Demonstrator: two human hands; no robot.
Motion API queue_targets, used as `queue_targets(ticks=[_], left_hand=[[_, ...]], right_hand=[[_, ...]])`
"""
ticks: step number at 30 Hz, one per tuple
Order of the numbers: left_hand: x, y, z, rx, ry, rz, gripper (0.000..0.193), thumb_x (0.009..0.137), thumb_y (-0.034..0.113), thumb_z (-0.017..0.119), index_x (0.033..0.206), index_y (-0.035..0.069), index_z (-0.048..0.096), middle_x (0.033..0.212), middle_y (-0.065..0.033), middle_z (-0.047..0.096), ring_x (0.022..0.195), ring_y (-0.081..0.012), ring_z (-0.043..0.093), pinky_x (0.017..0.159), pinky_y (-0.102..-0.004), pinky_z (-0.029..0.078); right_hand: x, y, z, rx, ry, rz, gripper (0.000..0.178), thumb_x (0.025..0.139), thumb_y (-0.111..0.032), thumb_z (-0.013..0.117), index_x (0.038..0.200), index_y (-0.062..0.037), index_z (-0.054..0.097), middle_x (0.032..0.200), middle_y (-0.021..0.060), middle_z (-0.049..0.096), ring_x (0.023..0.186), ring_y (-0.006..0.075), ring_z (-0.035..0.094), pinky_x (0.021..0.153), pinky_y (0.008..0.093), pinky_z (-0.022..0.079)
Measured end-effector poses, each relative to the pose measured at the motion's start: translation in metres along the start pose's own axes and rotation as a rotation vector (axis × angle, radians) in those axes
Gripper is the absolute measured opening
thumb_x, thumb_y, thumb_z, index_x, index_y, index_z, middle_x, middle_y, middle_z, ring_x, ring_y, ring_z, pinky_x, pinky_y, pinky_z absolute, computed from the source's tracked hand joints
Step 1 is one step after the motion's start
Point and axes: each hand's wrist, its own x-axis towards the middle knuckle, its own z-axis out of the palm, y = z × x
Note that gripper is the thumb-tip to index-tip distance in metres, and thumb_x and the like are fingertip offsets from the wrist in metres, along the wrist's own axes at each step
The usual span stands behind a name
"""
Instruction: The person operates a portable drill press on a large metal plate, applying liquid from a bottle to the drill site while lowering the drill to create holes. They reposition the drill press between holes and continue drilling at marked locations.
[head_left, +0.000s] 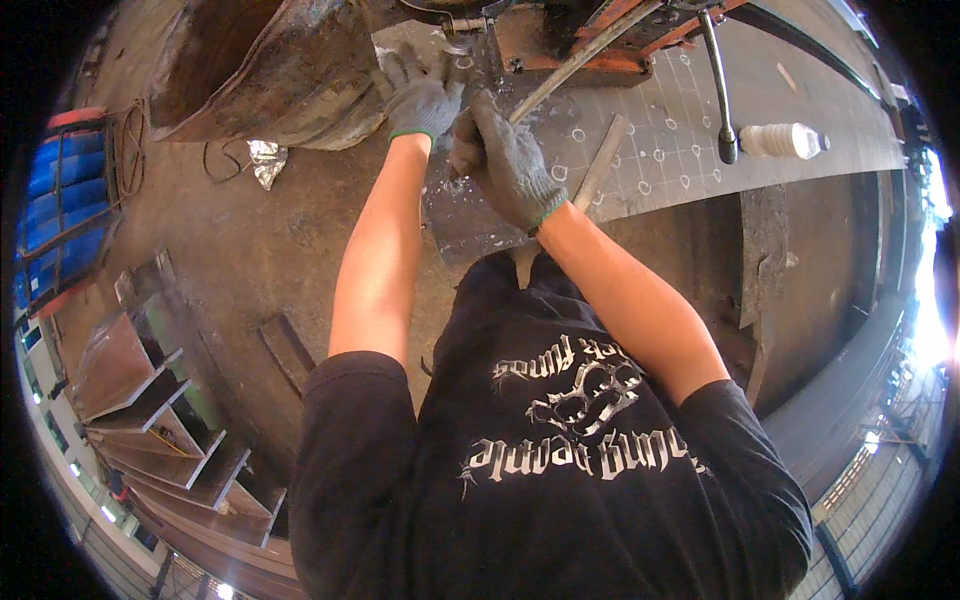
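Observation:
My left hand, in a grey knit glove with a green cuff, lies with fingers spread on the corner of a steel sheet marked with chalk lines and circles. Close to its right is my right hand, gloved alike, its fingers curled in. What they close on, if anything, is hidden. A long metal rod slants up and right from beside the right hand; contact cannot be made out. Ahead of both hands stands an orange machine with a dark round-ended lever.
A clear plastic bottle lies on the sheet at right, and a flat metal strip lies near my right wrist. A large curved rusty steel piece stands at left. Blue cylinders in a frame and stacked steel sections are farther left.

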Motion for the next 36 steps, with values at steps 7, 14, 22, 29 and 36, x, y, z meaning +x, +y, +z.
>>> queue_targets(ticks=[7,14,22,29,36], left_hand=[[-0.083,0.038,-0.103,-1.005,0.062,-0.253,0.043,0.11,0.032,0.054,0.141,0.003,0.061,0.138,-0.0234,0.066,0.131,-0.0387,0.061,0.112,-0.0488,0.045],[-0.112,0.146,-0.111,-1.241,-0.304,-0.105,0.037,0.109,0.029,0.059,0.137,0.005,0.064,0.125,-0.0174,0.073,0.114,-0.031,0.071,0.099,-0.0426,0.054],[-0.086,0.221,-0.091,-1.091,-0.108,-0.114,0.042,0.107,0.041,0.059,0.126,0.004,0.067,0.12,-0.0249,0.07,0.114,-0.0429,0.067,0.099,-0.0518,0.051],[-0.108,0.082,-0.043,-0.462,0.035,-0.38,0.041,0.101,0.038,0.065,0.128,0.007,0.068,0.134,-0.0251,0.064,0.126,-0.0463,0.059,0.106,-0.0559,0.047],[-0.052,0.062,-0.031,-0.103,0.14,-0.189,0.055,0.101,0.055,0.061,0.133,0.013,0.072,0.168,-0.0315,0.032,0.156,-0.0496,0.029,0.128,-0.0611,0.023]], right_hand=[[-0.009,-0.013,-0.042,-0.491,0.109,-0.116,0.039,0.109,-0.041,0.056,0.109,-0.0039,0.067,0.087,0.0106,0.071,0.078,0.021,0.066,0.076,0.0376,0.053],[-0.021,-0.052,-0.164,-1.347,-0.061,-0.284,0.04,0.1,-0.037,0.067,0.119,-0.0018,0.072,0.103,0.0156,0.077,0.092,0.0274,0.074,0.086,0.0417,0.058],[-0.044,-0.148,-0.213,-1.4,-0.059,0.123,0.038,0.106,-0.033,0.059,0.113,0.0016,0.073,0.093,0.0097,0.076,0.073,0.0193,0.07,0.071,0.0367,0.058],[-0.026,-0.101,-0.221,-1.278,-0.056,-0.063,0.052,0.106,-0.049,0.058,0.1,-0.0012,0.078,0.085,0.0182,0.076,0.079,0.0331,0.074,0.078,0.0467,0.056],[-0.001,-0.038,-0.123,-0.837,-0.269,-0.011,0.051,0.109,-0.05,0.055,0.106,-0.0039,0.077,0.089,0.0103,0.076,0.076,0.0212,0.074,0.074,0.0374,0.059]])
